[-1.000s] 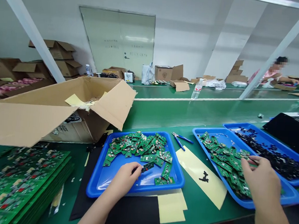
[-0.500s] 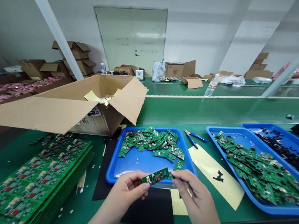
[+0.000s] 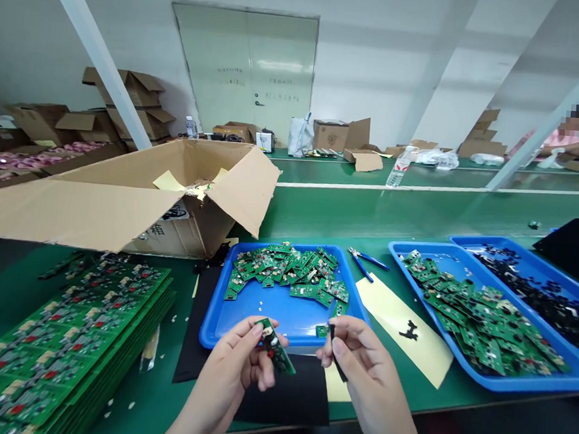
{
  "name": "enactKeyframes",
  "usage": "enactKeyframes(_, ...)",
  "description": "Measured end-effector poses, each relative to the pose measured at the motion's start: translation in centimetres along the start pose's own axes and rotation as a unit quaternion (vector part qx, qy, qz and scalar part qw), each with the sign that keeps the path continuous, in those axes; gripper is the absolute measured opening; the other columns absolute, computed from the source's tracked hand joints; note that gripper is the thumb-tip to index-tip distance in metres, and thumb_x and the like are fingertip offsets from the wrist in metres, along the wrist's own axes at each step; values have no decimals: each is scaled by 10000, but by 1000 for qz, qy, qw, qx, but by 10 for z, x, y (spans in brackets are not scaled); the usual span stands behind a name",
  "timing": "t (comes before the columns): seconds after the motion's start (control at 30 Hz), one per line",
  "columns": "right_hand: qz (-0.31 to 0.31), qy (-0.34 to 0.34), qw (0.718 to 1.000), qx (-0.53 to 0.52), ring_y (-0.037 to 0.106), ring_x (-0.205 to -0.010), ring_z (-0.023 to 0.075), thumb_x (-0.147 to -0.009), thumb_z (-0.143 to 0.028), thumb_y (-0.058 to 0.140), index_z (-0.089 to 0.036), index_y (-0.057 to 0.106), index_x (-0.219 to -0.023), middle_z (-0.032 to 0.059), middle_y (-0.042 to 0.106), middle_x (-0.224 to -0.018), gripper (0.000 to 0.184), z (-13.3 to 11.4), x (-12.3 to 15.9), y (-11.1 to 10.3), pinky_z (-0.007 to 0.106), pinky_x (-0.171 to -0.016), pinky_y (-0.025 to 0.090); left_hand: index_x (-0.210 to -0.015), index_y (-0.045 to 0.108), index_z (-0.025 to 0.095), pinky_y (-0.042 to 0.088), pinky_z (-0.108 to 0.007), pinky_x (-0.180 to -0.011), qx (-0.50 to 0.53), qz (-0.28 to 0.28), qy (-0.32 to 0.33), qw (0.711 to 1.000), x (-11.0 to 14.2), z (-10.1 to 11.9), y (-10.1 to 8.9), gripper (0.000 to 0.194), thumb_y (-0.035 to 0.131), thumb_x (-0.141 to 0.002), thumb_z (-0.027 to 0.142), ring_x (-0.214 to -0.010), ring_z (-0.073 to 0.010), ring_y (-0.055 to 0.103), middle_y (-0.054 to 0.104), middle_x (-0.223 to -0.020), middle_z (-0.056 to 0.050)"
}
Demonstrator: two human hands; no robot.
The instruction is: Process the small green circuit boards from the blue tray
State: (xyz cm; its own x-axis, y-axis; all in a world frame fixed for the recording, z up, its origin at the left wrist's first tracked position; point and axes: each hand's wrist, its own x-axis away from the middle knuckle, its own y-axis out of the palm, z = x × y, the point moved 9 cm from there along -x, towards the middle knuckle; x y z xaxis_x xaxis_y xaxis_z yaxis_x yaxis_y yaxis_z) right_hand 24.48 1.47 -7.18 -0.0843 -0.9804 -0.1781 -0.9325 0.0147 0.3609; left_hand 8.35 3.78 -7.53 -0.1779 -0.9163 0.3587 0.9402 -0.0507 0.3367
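My left hand [image 3: 237,367] pinches a small green circuit board [image 3: 278,350] between thumb and fingers, its far end tilted down to the right. Red and white parts show on its face. Closed on a thin black strip [image 3: 340,368], my right hand [image 3: 370,374] is apart from that board, a short way to its right; the fingers partly hide the strip. Just beyond both hands lies a blue tray [image 3: 246,317] with a heap of small circuit boards [image 3: 285,270] toward its back. Black sheet material [image 3: 288,397] lies on the table below the hands.
At left stand stacked board panels [image 3: 59,339] and an open cardboard box [image 3: 203,227]. Blue-handled cutters [image 3: 366,266] and yellow paper [image 3: 409,353] bearing a black piece [image 3: 409,331] lie right. Beyond are another board-filled tray [image 3: 466,268], a tray of black parts [image 3: 500,247] and a seated person [image 3: 561,141].
The board in my left hand has swung from nearly level to pointing down right. My right hand has turned, and more of the black strip shows. The view has shifted slightly.
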Motion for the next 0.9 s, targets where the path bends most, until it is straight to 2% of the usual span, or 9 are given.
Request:
enactKeyframes(0.13, -6, 11, 1000, 14, 567, -737, 108, -924, -304, 521, -268, 552, -1137, 4, 544, -807, 219, 5, 2, 4, 236, -737, 510, -963, 629, 148, 260, -122, -386, 75, -25, 11, 997, -2, -6, 2, 430, 571, -779, 532, -373, 2, 313, 561, -611, 14)
enactKeyframes(0.2, -31, 20, 999, 18, 563, -749, 103, -931, -282, 508, -313, 464, -1263, -10, 524, -808, 336, 5, 5, 9, 236, -752, 504, -967, 642, 184, 228, -114, -382, 88, -61, 5, 994, 1, -8, 8, 409, 673, -707, 498, -381, 12, 273, 523, -594, 38)
enactKeyframes(0.3, -45, 31, 998, 26, 577, -757, 92, -926, -262, 518, -362, 379, -1325, -22, 528, -814, 435, 4, 8, 11, 197, -733, 501, -996, 655, 217, 254, -105, -392, 72, -103, -1, 992, 7, -8, 16, 391, 746, -649, 372, -422, -1, 345, 529, -634, 29)
enactKeyframes(0.43, -51, 78, 995, 39, 611, -786, 116, -887, -291, 585, -254, 579, -1043, 9, 588, -836, 160, 8, 11, 8, 178, -715, 509, -1062, 660, 224, 299, -114, -348, 71, -139, -21, 988, 11, -8, 24, 408, 703, -681, 363, -420, -10, 422, 580, -815, -18)
enactKeyframes(0.53, -52, 80, 995, 39, 613, -792, 121, -883, -294, 589, -208, 594, -906, 21, 602, -834, 89, 6, 11, 4, 178, -732, 509, -1012, 675, 226, 374, -127, -371, 70, -147, -7, 987, 12, -7, 25, 311, 680, -721, 335, -438, -30, 497, 582, -871, -27)
enactKeyframes(0.6, -51, 51, 996, 50, 600, -795, 114, -904, -275, 553, -217, 582, -918, 16, 590, -838, 66, 0, 12, 4, 176, -737, 506, -923, 680, 217, 464, -160, -459, 39, -130, 32, 990, 13, -1, 23, 222, 697, -718, 301, -521, -77, 588, 592, -928, -31)
enactKeyframes(0.7, -46, -11, 996, 76, 573, -852, 123, -928, -249, 493, -232, 565, -935, 23, 561, -886, 74, -9, 15, 8, 198, -789, 498, -803, 642, 165, 531, -210, -608, -13, -58, 74, 995, 16, 6, 15, 169, 737, -684, 238, -652, -142, 660, 601, -1044, -48)
enactKeyframes(0.77, -14, -32, 996, 87, 553, -920, 140, -929, -258, 480, -235, 564, -930, 37, 538, -943, 87, -11, 18, 8, 218, -826, 490, -777, 602, 151, 536, -219, -645, -20, -25, 76, 997, 17, 7, 13, 210, 758, -658, 226, -707, -171, 673, 630, -977, -48)
enactKeyframes(0.9, 51, -67, 979, 184, 450, -1148, 218, -906, -280, 495, -212, 602, -879, 90, 440, -1215, 129, -14, 24, 6, 298, -896, 470, -838, 544, 173, 536, -230, -671, -23, -23, 66, 997, 17, 2, 18, 319, 777, -625, 222, -747, -180, 668, 622, -813, -2)
